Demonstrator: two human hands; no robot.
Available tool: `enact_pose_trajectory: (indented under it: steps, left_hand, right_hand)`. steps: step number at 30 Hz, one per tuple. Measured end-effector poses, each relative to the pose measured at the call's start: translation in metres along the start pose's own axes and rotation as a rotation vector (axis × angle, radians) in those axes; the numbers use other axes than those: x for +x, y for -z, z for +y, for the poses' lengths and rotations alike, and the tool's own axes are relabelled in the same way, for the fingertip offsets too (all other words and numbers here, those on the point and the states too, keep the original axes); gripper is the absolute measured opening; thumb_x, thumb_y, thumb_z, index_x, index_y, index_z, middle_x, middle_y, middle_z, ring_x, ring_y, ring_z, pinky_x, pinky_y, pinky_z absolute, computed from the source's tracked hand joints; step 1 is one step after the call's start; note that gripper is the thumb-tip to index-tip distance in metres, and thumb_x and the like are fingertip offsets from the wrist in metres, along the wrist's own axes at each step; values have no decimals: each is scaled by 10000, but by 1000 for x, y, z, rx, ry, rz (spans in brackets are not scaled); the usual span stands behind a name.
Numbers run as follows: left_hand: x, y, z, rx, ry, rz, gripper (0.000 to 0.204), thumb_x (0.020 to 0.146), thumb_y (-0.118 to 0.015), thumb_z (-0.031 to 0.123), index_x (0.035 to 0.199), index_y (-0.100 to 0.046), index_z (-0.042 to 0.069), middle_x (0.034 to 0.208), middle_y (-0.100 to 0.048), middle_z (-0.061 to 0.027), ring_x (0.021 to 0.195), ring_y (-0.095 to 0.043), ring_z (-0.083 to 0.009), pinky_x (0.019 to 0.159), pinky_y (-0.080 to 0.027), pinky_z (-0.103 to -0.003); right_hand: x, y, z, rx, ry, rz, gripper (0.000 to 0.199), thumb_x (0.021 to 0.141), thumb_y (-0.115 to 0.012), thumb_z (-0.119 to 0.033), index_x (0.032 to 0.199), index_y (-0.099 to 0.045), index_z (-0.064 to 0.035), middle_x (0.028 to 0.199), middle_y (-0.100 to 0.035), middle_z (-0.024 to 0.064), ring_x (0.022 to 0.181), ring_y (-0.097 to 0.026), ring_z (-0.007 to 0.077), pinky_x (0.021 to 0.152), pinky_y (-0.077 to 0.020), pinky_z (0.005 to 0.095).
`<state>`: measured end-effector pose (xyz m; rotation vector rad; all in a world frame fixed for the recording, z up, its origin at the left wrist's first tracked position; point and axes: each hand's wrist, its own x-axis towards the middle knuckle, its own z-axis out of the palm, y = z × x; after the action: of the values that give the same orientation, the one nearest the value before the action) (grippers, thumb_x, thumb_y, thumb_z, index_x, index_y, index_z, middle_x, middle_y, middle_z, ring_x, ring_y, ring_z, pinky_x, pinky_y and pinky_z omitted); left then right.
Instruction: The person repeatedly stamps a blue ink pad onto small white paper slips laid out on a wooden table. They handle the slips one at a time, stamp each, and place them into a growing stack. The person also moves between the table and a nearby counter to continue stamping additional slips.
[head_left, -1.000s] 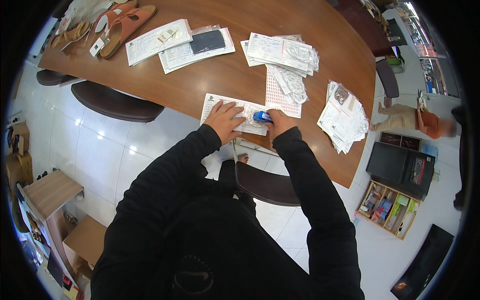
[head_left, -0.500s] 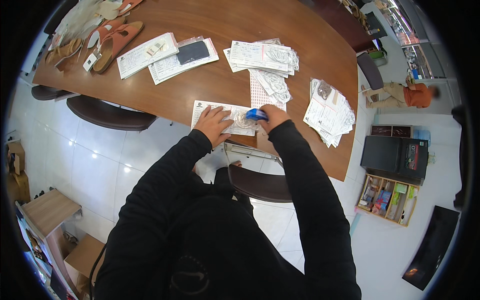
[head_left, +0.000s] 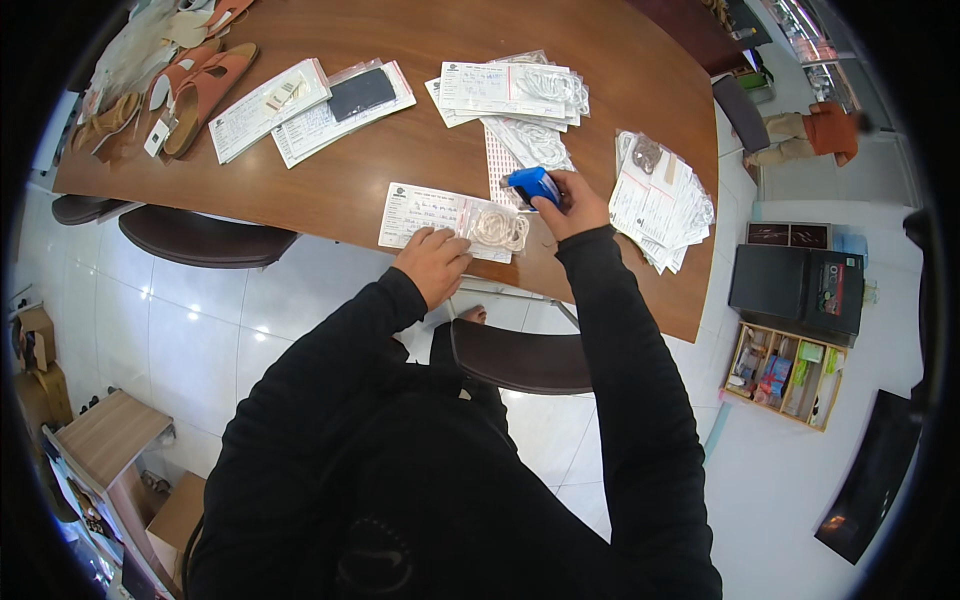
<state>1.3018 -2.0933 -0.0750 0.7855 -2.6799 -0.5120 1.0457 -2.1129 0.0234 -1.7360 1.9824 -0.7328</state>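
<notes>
At the near edge of the brown table (head_left: 350, 170), a white card (head_left: 410, 215) with lines of writing lies flat, and a clear packet with a coil of pale cord (head_left: 498, 229) sits over its right end. The left hand (head_left: 436, 265) reaches onto the card from the near side; its fingers rest on the lower middle of the card, just short of the coil, laid down loosely rather than clenched and not wrapped around anything. How hard they press, I cannot tell. The right hand (head_left: 580, 207) grasps a blue hand tool (head_left: 533, 186), thumb on the near side and fingers behind, holding it by its right end.

The key relation is between tool and coil: the coil lies just below and to the left of the tool, between the two hands, with the left fingertips nearer to it than the right hand. Whether the tool touches the table or hangs above it is hard to judge from this view.

The card's long axis runs left to right, its right end dipping toward the person. The tool's long axis runs roughly left to right too, its dark front end pointing left, away from the right palm. Behind the tool, a sheet with rows of red marks (head_left: 498, 165) shows below a stack of cards with white cords (head_left: 505, 90), while another pile of cards (head_left: 645, 205) lies to the right of the right hand
</notes>
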Motion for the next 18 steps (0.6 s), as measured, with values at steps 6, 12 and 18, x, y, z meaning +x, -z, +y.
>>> enact_pose_trajectory:
  steps: [6, 12, 18]
  left_hand:
    - [-6, -11, 17, 108, 93, 61, 459, 760, -722, 199, 1194, -632, 80, 1334, -524, -62, 1307, -436, -286, 1119, -324, -487]
    - [-8, -9, 16, 7, 112, 79, 442, 779, -686, 169, 1203, -622, 65, 1368, -496, -101, 1325, -425, -297, 1128, -321, -500]
    - [-8, -8, 18, -9, 115, 110, 407, 790, -622, 125, 1186, -619, 32, 1354, -504, -138, 1323, -432, -315, 1134, -317, -518]
  right_hand:
    - [18, -38, -24, -78, 164, -161, 428, 779, -787, -189, 1159, -632, -67, 1015, -706, 160, 878, -700, 286, 793, -553, 348]
    - [27, -67, -34, -166, 232, -316, 372, 808, -740, -163, 1146, -622, -61, 1028, -682, 173, 954, -664, 345, 846, -526, 406]
    - [28, -73, -33, -257, 304, -357, 344, 809, -744, -181, 1096, -596, -60, 995, -667, 156, 914, -664, 352, 793, -535, 421]
